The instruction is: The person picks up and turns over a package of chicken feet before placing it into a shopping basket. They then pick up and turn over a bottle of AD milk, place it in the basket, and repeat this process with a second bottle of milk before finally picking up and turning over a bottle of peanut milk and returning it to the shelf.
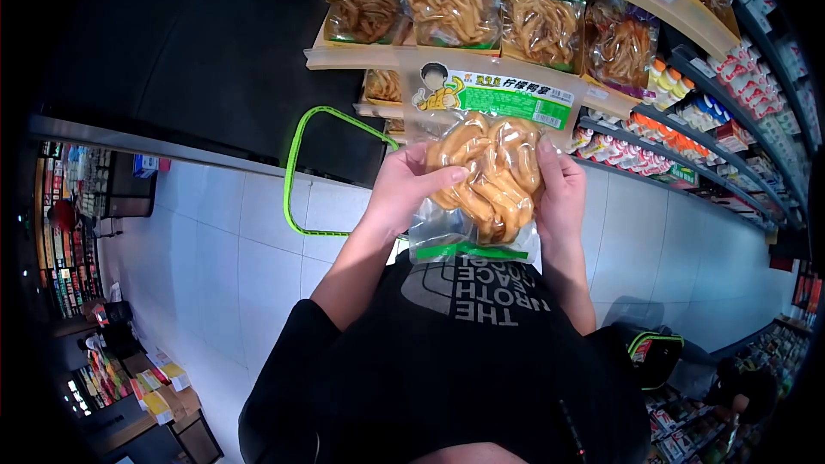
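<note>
A clear plastic package (490, 176) with a green and white label and pale brown food inside is held upright in front of my chest. My left hand (411, 182) grips its left side, the thumb lying across the front. At its right side, my right hand (560, 191) is closed on the edge, its fingers partly behind the package. Similar food packs (454, 7) stand on the shelf just beyond it.
Curved shelves (687, 13) with many packaged goods run across the top and right. A green-rimmed basket (292, 172) is at the left of my hands. Pale floor tiles (215, 249) show below. Another person (743, 395) is at the lower right.
</note>
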`<action>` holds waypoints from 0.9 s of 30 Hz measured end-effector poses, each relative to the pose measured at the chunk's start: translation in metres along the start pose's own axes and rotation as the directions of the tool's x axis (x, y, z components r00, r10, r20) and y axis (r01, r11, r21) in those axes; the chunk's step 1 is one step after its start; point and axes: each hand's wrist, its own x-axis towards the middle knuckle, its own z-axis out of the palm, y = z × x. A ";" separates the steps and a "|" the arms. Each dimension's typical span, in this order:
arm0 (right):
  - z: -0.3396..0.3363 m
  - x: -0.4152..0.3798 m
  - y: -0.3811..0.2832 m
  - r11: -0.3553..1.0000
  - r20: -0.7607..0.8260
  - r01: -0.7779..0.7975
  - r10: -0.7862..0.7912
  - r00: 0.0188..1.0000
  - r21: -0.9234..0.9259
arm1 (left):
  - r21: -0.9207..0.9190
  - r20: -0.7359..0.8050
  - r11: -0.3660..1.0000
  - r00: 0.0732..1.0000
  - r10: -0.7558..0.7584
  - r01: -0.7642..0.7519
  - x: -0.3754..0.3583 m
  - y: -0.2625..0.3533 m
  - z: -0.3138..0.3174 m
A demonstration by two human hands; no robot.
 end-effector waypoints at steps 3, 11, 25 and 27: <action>-0.005 0.001 0.002 1.000 0.037 0.004 -0.004 0.999 -0.001 | 0.060 -0.002 0.998 1.000 -0.008 0.008 -0.001 0.001 0.000; 0.002 -0.001 -0.011 1.000 0.151 0.000 0.002 0.989 -0.014 | 0.058 0.002 0.992 0.994 0.114 -0.114 -0.002 0.003 0.002; 0.010 -0.009 -0.020 0.970 0.302 0.064 0.011 0.953 -0.236 | 0.108 0.053 0.960 0.966 0.252 -0.257 -0.007 0.024 0.005; 0.010 -0.009 -0.021 0.960 0.302 0.069 0.016 0.953 -0.270 | 0.115 0.051 0.960 0.967 0.251 -0.255 -0.007 0.025 0.006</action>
